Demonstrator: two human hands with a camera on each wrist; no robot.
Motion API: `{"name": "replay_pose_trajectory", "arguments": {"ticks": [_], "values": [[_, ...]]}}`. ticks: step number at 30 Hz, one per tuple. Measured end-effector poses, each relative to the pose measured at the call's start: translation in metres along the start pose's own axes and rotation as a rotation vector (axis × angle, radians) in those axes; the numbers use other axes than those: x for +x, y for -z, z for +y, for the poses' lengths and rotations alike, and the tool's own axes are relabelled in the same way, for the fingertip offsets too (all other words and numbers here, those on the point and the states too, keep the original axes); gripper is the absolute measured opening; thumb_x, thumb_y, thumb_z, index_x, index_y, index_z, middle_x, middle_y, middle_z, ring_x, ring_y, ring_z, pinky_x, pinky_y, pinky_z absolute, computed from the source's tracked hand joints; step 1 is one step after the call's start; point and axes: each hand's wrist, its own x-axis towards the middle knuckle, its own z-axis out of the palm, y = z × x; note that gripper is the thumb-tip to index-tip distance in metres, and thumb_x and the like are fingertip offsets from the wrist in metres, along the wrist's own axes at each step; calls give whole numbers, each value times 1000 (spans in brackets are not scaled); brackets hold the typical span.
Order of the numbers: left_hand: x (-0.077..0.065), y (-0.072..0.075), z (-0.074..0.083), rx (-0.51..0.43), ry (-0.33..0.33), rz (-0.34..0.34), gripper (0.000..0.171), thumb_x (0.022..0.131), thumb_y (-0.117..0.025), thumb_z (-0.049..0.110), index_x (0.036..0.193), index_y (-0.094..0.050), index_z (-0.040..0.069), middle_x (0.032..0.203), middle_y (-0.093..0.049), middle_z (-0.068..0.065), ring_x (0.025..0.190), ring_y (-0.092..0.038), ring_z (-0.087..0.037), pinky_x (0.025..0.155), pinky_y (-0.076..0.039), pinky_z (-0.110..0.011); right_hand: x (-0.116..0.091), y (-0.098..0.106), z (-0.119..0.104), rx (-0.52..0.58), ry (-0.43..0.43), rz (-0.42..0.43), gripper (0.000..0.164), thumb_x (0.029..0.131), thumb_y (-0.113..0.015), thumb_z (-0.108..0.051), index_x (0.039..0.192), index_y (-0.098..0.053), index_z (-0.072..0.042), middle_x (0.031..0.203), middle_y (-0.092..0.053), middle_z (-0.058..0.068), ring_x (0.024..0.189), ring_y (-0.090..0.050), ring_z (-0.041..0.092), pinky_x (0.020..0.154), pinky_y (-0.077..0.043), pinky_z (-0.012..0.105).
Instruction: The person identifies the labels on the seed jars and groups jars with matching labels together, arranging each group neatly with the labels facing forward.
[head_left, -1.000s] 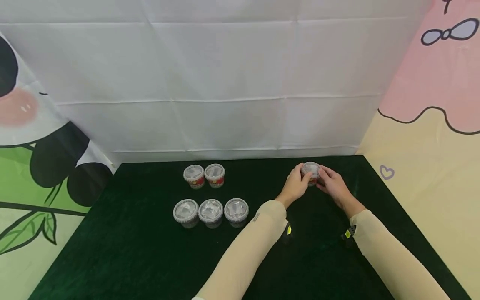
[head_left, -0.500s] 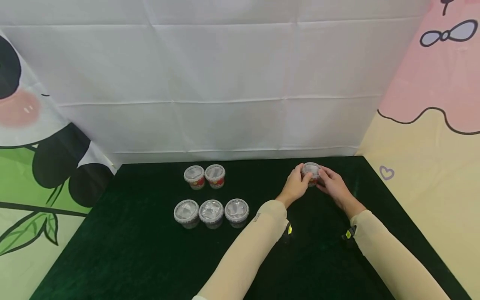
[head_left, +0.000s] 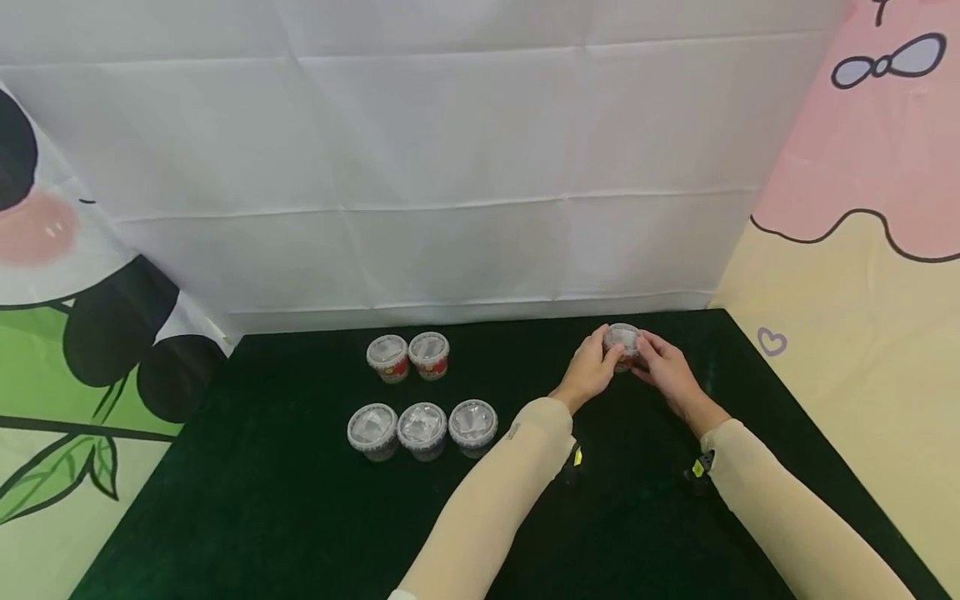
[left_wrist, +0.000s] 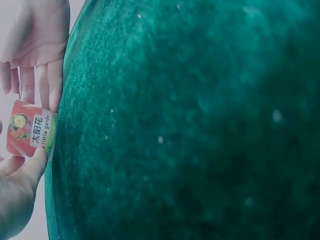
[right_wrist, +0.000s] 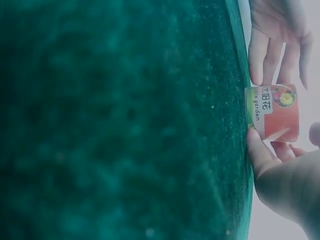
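At the back right of the dark green table, both hands hold a lidded plastic cup (head_left: pixel 622 337) between them. My left hand (head_left: pixel 590 372) grips its left side, and my right hand (head_left: pixel 672 377) grips its right side. Thumbs are on the near side, with fingers reaching around the sides. In the left wrist view the cup (left_wrist: pixel 31 129) shows a red label with a flower picture and the words "little garden". The same cup (right_wrist: pixel 273 113) appears in the right wrist view, its base at the cloth. Part of its wall is hidden by the hands.
Two similar cups with red labels, one of them this cup (head_left: pixel 429 356), stand at the back left. Nearer, three lidded cups stand in a row, with a middle cup (head_left: pixel 422 430). A white cloth wall (head_left: pixel 465 250) rises behind the green table (head_left: pixel 285 517).
The head view has tilted slightly. Both hands and the cup they hold stay in nearly the same place, and the other cups have not moved.
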Motion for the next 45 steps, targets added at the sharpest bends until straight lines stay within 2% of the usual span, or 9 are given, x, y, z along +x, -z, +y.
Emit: {"name": "replay_pose_trajectory", "arguments": {"ticks": [7, 10, 13, 17, 22, 25, 31, 36, 45], "values": [[-3, 4, 1, 0, -23, -5, 58, 109, -48, 37, 157, -34, 7, 147, -49, -11, 123, -53, -16, 110, -42, -34, -6, 2, -6, -29, 32, -11, 68, 110, -36, -42, 160, -19, 0, 156, -33, 27, 141, -39, 42, 107, -41, 47], [-3, 12, 6, 3, -44, -7, 59, 109, -47, 38, 157, -34, 7, 146, -49, -11, 122, -53, -16, 109, -43, -34, -8, 3, -11, -31, 71, -29, 69, 109, -40, -44, 160, -23, -2, 154, -36, 26, 139, -41, 42, 105, -44, 45], [-3, 23, 13, 2, -75, -21, 59, 109, -47, 39, 157, -35, 7, 145, -50, -12, 122, -53, -16, 108, -44, -33, -11, 3, -17, -24, 108, -38, 69, 107, -45, -45, 160, -26, -5, 152, -38, 24, 137, -43, 38, 102, -49, 36], [-4, 42, 23, -4, -118, -49, 59, 109, -46, 39, 156, -34, 6, 142, -50, -12, 121, -53, -16, 105, -45, -31, -12, 0, -25, -3, 154, -26, 68, 106, -52, -40, 160, -27, -7, 148, -41, 19, 130, -48, 28, 94, -52, 24], [-10, 71, 38, -5, -148, -55, 58, 109, -45, 38, 155, -35, 5, 142, -51, -13, 123, -55, -19, 104, -47, -33, -12, -9, -42, 13, 226, -16, 64, 106, -56, -33, 159, -32, -7, 138, -48, 12, 120, -55, 20, 91, -54, 24], [-14, 86, 45, -29, -164, -69, 58, 109, -45, 38, 156, -34, 4, 145, -50, -13, 127, -55, -22, 105, -47, -33, -13, -16, -53, 1, 273, 17, 61, 105, -58, -31, 156, -37, -6, 133, -52, 7, 114, -57, 17, 89, -55, 23], [-25, 117, 56, -92, -161, -90, 61, 108, -47, 43, 156, -35, 8, 146, -50, -12, 129, -55, -25, 103, -50, -36, -19, -34, -78, -8, 339, 76, 57, 103, -62, -32, 151, -46, -5, 128, -54, 7, 108, -57, 15, 86, -54, 18], [-36, 142, 54, -138, -149, -98, 63, 106, -49, 47, 155, -35, 11, 145, -50, -12, 127, -57, -24, 96, -53, -33, -22, -49, -93, 3, 351, 52, 55, 102, -64, -32, 148, -49, -5, 129, -54, 8, 109, -58, 17, 88, -54, 21], [-55, 185, 55, -204, -189, -80, 59, 105, -53, 45, 150, -37, 10, 138, -49, -10, 116, -60, -22, 92, -56, -33, -20, -77, -122, 34, 350, -24, 55, 102, -63, -37, 147, -51, -7, 130, -57, 9, 113, -58, 21, 94, -55, 33]]}}
